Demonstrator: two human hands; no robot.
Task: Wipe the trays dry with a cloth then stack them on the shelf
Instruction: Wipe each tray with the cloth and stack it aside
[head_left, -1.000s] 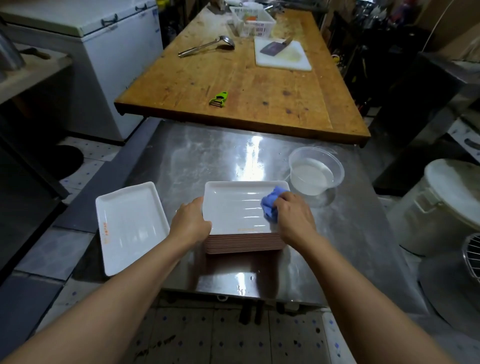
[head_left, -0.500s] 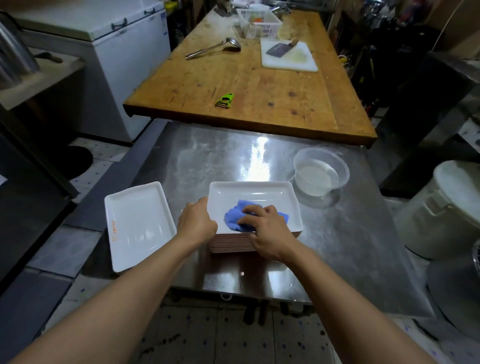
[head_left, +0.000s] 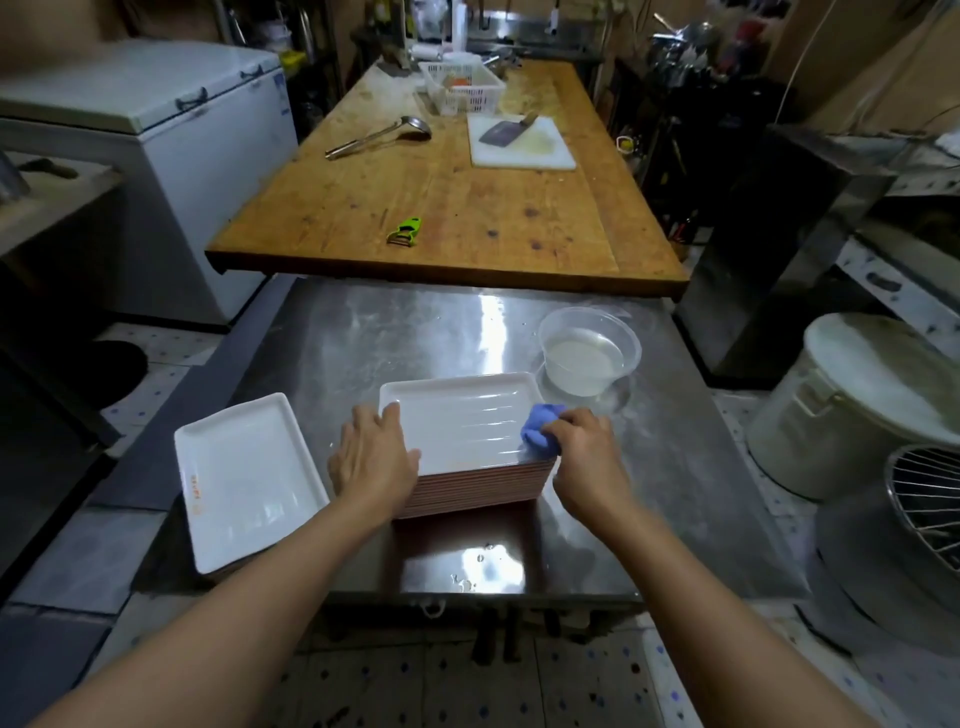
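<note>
On the steel table (head_left: 415, 332) at the frame's centre, the top tray (head_left: 462, 423) of the stack (head_left: 478, 483) is steadied by the left hand (head_left: 374, 460), fingers together, while the blue cloth (head_left: 540, 436) is bunched in the right hand (head_left: 584, 457); corners should be wiped firmly.

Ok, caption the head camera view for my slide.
Left hand steadies tray stack; right hand wipes top tray with blue cloth.

Glossy white trays (head_left: 462, 421), soft blue cloth (head_left: 537, 430), shiny steel table (head_left: 395, 332), matt worn wooden bench (head_left: 467, 208), clear plastic bowl (head_left: 589, 356).
</note>
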